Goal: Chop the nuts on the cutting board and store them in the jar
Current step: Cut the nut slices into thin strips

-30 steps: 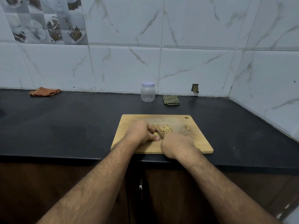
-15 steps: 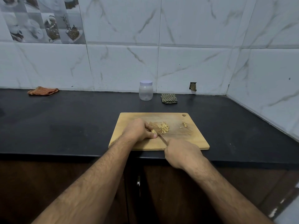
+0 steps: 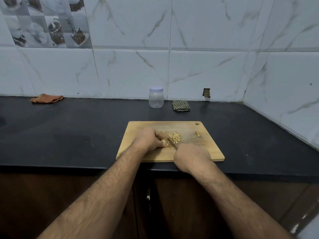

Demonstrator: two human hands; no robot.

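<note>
A wooden cutting board (image 3: 203,149) lies near the counter's front edge. My left hand (image 3: 148,139) pinches a pale nut (image 3: 163,141) against the board. My right hand (image 3: 191,157) grips a knife (image 3: 172,144), whose blade crosses the board just right of that nut; the handle is hidden in my fist. A pile of chopped slivers (image 3: 174,136) lies beyond the blade. A few whole nuts (image 3: 198,134) sit near the board's far right corner. A clear plastic jar (image 3: 156,97) with a white lid on stands by the wall behind the board.
A folded green checked cloth (image 3: 181,106) lies right of the jar. An orange cloth (image 3: 46,98) lies far left by the wall. The black counter (image 3: 77,135) meets a tiled side wall on the right. Dark cabinet doors run below the counter.
My right hand drew the knife back toward me, then slid forward onto the board again. My left hand stayed on the nut.
</note>
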